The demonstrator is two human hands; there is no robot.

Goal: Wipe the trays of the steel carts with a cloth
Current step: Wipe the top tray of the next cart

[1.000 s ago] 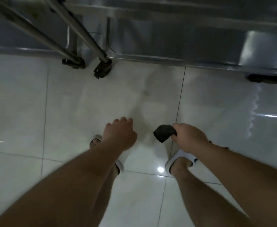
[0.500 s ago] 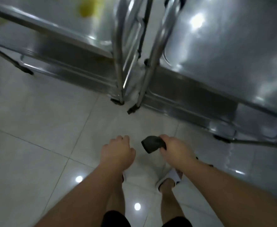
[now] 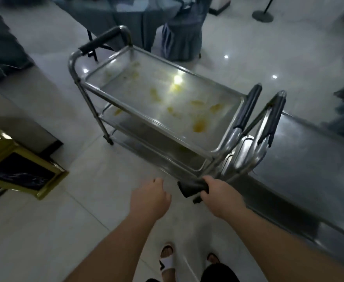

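Note:
A steel cart (image 3: 79, 64) stands in front of me. Its top tray (image 3: 146, 78) carries several yellow smears, and lower trays sit beneath. A second steel cart (image 3: 301, 159) stands to its right, handles almost touching. My right hand (image 3: 219, 194) grips a dark rolled cloth (image 3: 191, 187) near the corner where the two carts meet. My left hand (image 3: 149, 197) hangs beside it with loosely curled fingers and holds nothing.
A gold-framed black bin (image 3: 20, 169) stands on the tiled floor at the left. A cloth-covered table (image 3: 126, 9) and draped chairs (image 3: 182, 33) are beyond the carts. A stanchion base (image 3: 262, 16) is at the far right. My sandalled feet (image 3: 168, 261) show below.
My view has risen from the floor and cart legs up to the cart tops. Both hands lifted with it, the right still holding the cloth.

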